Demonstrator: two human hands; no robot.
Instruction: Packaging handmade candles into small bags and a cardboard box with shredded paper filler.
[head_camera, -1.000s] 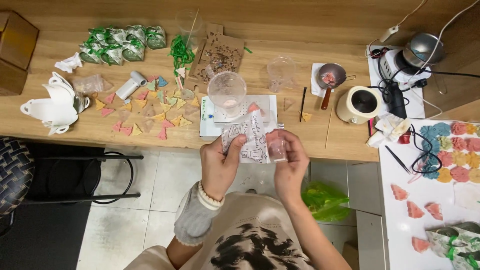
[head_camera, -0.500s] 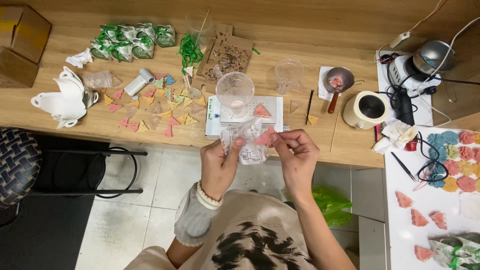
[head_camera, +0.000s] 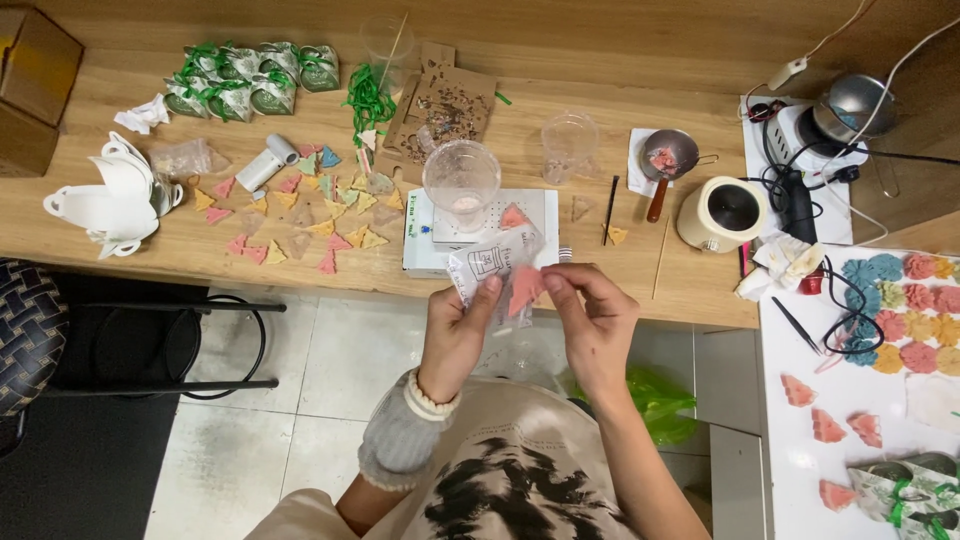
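My left hand (head_camera: 455, 335) pinches a small clear printed bag (head_camera: 490, 262) just in front of the wooden table's edge. A pink tree-shaped piece (head_camera: 524, 287) sits partly inside the bag. My right hand (head_camera: 597, 325) grips that piece and the bag's edge with its fingertips. Right behind the hands stands a white scale (head_camera: 478, 232) with a clear plastic cup (head_camera: 459, 182) and another pink piece (head_camera: 513, 216) on it.
Several coloured tree-shaped pieces (head_camera: 300, 215) lie scattered left of the scale, with tied green-ribbon bags (head_camera: 250, 82) behind them. A small pot (head_camera: 667, 155) and a cream melter (head_camera: 725, 210) stand to the right. A white board (head_camera: 860, 390) at the right holds more pieces.
The pink piece has gone from my right fingers' grip beside the bag to partly inside it. The bag is now held more upright and closer to the table edge.
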